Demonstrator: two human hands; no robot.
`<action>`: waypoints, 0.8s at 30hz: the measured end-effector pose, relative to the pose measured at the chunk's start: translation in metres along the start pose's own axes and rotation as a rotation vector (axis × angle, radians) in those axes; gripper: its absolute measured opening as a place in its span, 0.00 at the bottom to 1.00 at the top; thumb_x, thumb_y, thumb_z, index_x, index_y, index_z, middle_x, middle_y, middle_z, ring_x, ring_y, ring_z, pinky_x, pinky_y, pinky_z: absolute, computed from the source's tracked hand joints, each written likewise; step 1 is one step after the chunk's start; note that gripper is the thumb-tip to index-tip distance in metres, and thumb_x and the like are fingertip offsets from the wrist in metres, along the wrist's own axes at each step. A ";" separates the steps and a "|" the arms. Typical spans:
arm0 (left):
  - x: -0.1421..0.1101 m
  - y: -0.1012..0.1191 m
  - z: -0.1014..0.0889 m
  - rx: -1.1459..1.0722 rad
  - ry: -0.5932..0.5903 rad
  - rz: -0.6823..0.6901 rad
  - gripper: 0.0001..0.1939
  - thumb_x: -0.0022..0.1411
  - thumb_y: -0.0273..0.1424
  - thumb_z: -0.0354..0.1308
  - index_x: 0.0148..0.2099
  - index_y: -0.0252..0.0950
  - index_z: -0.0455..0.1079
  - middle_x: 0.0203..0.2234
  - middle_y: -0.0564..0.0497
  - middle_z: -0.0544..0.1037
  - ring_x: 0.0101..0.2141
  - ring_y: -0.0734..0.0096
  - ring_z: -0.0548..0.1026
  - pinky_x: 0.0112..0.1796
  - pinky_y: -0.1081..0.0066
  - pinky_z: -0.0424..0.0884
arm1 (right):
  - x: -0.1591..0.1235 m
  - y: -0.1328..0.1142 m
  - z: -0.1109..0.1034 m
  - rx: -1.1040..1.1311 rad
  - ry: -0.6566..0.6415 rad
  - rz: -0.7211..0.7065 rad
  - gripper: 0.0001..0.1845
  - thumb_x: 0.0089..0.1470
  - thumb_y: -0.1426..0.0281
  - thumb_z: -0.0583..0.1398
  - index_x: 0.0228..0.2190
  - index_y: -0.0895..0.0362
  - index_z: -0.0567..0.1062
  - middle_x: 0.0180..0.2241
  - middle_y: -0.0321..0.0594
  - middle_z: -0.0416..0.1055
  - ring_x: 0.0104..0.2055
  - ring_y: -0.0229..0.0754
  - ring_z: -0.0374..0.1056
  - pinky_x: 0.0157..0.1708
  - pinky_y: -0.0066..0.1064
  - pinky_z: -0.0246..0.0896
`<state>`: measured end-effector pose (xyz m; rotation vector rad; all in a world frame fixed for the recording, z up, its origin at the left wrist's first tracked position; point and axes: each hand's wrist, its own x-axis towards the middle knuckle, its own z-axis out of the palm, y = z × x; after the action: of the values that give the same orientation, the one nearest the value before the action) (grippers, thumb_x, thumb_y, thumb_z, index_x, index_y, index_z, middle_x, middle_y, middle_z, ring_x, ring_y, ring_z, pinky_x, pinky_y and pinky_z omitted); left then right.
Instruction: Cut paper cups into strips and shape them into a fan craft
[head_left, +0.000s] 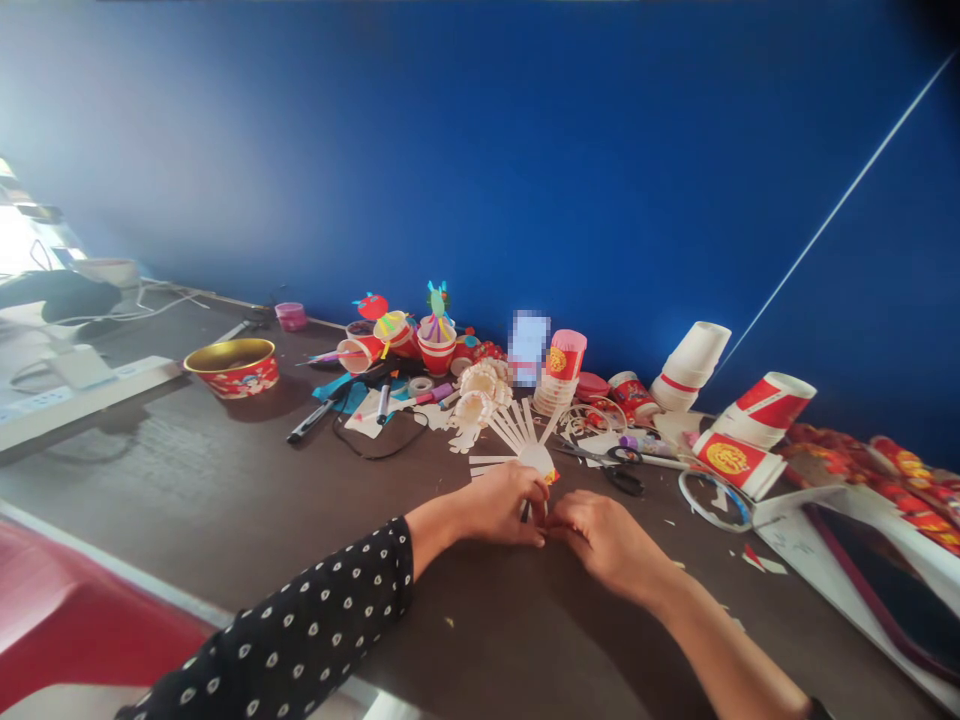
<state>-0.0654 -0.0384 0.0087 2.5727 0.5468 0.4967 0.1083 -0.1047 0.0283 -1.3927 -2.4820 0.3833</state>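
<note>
A white paper cup cut into strips (534, 455) fans out above the table, its narrow strips spread to the left and upward. My left hand (506, 503) is closed on its near side, fingers curled around it. Close beside it, my right hand (592, 530) is pinched at the cup's near edge, with thumb and fingertips almost touching the left fingers. What exactly the right fingertips pinch is hidden, probably a strip. A small red and yellow printed patch shows between the hands. Black-handled scissors (626, 470) lie just beyond the right hand.
Behind are cut white cups (480, 395), a propped phone (529, 348), stacked red cups (568, 358) and markers (307, 422). To the left stands a red bowl (232, 382); a white power strip (90, 395) lies farther left. On the right, a white box lid (817, 540) holds a dark phone.
</note>
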 end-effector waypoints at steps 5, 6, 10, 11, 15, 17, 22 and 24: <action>0.001 0.004 0.002 -0.001 0.021 -0.037 0.06 0.45 0.30 0.66 0.26 0.34 0.73 0.34 0.50 0.75 0.35 0.69 0.71 0.40 0.72 0.63 | -0.001 -0.002 -0.002 -0.005 -0.003 0.007 0.11 0.52 0.79 0.52 0.27 0.58 0.73 0.28 0.39 0.72 0.33 0.40 0.66 0.33 0.27 0.54; 0.001 0.005 0.002 -0.001 0.025 -0.045 0.06 0.45 0.30 0.66 0.26 0.34 0.73 0.33 0.50 0.75 0.35 0.69 0.71 0.40 0.72 0.63 | -0.001 -0.003 -0.002 -0.005 -0.005 0.010 0.12 0.52 0.79 0.51 0.27 0.58 0.73 0.28 0.39 0.72 0.33 0.40 0.66 0.33 0.27 0.54; 0.000 0.008 0.001 -0.021 0.047 -0.044 0.04 0.46 0.28 0.64 0.26 0.34 0.73 0.34 0.50 0.75 0.36 0.70 0.72 0.39 0.74 0.63 | 0.000 -0.005 -0.004 -0.021 -0.015 0.030 0.13 0.51 0.80 0.51 0.26 0.57 0.73 0.28 0.39 0.72 0.33 0.40 0.65 0.32 0.27 0.54; 0.000 0.007 0.001 -0.022 0.049 -0.037 0.03 0.47 0.28 0.64 0.27 0.33 0.73 0.35 0.50 0.75 0.36 0.70 0.72 0.39 0.74 0.63 | 0.000 -0.005 -0.004 -0.024 -0.009 0.034 0.12 0.50 0.79 0.51 0.26 0.57 0.74 0.29 0.39 0.71 0.33 0.40 0.65 0.32 0.27 0.54; 0.000 0.004 0.005 -0.008 0.034 -0.022 0.03 0.46 0.27 0.64 0.25 0.34 0.73 0.34 0.50 0.76 0.35 0.70 0.72 0.40 0.73 0.63 | -0.001 -0.004 -0.001 0.014 0.017 0.029 0.11 0.49 0.79 0.53 0.27 0.57 0.74 0.31 0.39 0.71 0.36 0.40 0.65 0.34 0.27 0.53; 0.001 0.003 0.007 -0.008 0.032 -0.021 0.02 0.46 0.27 0.63 0.25 0.34 0.73 0.34 0.51 0.76 0.35 0.71 0.72 0.41 0.73 0.63 | -0.001 -0.004 0.000 0.052 0.010 0.044 0.10 0.48 0.79 0.53 0.27 0.56 0.74 0.31 0.39 0.72 0.35 0.40 0.65 0.33 0.27 0.53; 0.002 0.004 0.008 -0.029 0.054 -0.045 0.02 0.47 0.25 0.61 0.24 0.33 0.74 0.33 0.49 0.77 0.33 0.71 0.72 0.39 0.73 0.63 | -0.001 -0.005 0.002 0.122 0.005 0.114 0.10 0.48 0.78 0.54 0.27 0.56 0.74 0.30 0.38 0.73 0.32 0.39 0.66 0.31 0.26 0.53; 0.002 0.005 0.009 -0.042 0.066 -0.052 0.02 0.46 0.24 0.61 0.23 0.32 0.74 0.32 0.50 0.77 0.32 0.72 0.72 0.37 0.75 0.64 | -0.001 -0.006 0.003 0.122 0.008 0.135 0.09 0.47 0.78 0.54 0.27 0.57 0.74 0.29 0.38 0.73 0.32 0.39 0.67 0.30 0.25 0.53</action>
<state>-0.0578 -0.0447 0.0039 2.5032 0.6176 0.5711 0.1032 -0.1085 0.0279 -1.5125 -2.3223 0.5463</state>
